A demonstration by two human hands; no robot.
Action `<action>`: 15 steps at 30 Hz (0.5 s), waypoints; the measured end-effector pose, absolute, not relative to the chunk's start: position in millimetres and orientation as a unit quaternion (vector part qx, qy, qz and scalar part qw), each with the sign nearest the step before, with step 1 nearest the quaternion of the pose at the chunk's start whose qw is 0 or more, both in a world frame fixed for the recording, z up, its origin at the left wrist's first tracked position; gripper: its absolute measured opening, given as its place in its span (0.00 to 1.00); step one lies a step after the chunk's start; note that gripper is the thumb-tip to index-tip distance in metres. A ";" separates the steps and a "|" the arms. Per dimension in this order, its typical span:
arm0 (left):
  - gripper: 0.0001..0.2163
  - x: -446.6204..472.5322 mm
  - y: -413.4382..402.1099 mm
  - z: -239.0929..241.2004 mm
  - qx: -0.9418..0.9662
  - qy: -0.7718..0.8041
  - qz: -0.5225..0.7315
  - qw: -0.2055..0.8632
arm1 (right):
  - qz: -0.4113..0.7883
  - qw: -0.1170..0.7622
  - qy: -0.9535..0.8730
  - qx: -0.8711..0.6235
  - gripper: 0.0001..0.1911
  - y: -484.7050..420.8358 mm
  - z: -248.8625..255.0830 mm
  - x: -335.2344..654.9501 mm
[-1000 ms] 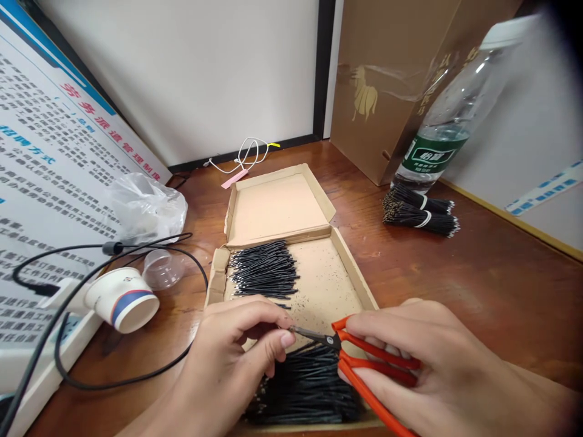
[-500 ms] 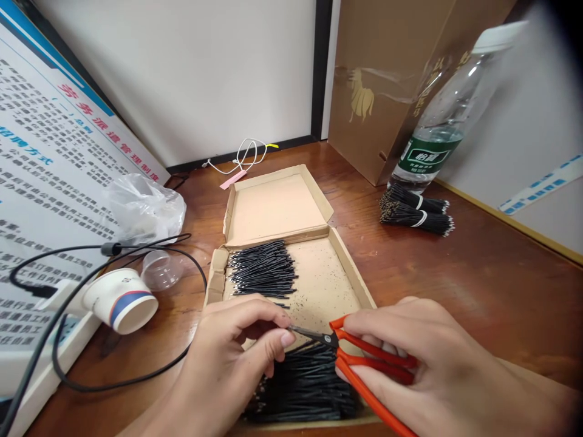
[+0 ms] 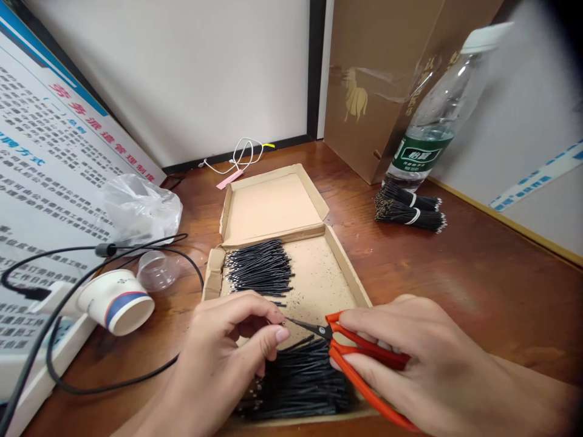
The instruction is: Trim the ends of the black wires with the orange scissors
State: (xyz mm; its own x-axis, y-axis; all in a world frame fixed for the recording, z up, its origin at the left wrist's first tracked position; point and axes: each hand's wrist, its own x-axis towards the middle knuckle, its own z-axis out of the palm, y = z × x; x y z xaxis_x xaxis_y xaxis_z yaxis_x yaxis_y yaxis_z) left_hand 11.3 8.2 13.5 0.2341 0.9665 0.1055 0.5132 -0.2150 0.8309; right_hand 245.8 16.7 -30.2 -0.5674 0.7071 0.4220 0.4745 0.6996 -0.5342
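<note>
My right hand is wrapped round the red handles of a pair of scissors. The dark scissor blades point left and reach the fingertips of my left hand. There, thumb and forefinger are closed in a pinch; what lies between them is too small and hidden to make out. Below both hands is an open cardboard box. In its near part lies a large pile of short black wires, partly covered by my left hand. A second, tidier pile of black wires with pale ends rests at the box's far left.
Two banded bundles of black wires lie by a water bottle at the right. On the left are a tipped paper cup, a clear plastic cup, a plastic bag and a looped black cable.
The view has shifted slightly, so everything sits a little further left. Both hands keep the same hold, and the scissor tips are still at my left fingertips.
</note>
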 end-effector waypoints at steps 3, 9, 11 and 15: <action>0.06 4.7 13.9 10.8 0.790 0.497 0.290 0.212 | 0.185 0.351 -0.851 -0.342 0.07 24.0 -29.2 248.0; 0.09 -7.6 27.0 -14.8 0.868 0.462 0.162 0.085 | 0.200 0.372 -0.832 -0.359 0.07 35.0 -28.1 249.9; 0.10 -8.8 32.1 -20.7 0.866 0.470 0.153 0.080 | 0.191 0.381 -0.832 -0.355 0.07 35.9 -28.3 249.4; 0.07 -8.5 39.1 -24.1 0.859 0.484 0.148 0.079 | 0.197 0.391 -0.827 -0.352 0.05 36.6 -26.5 248.7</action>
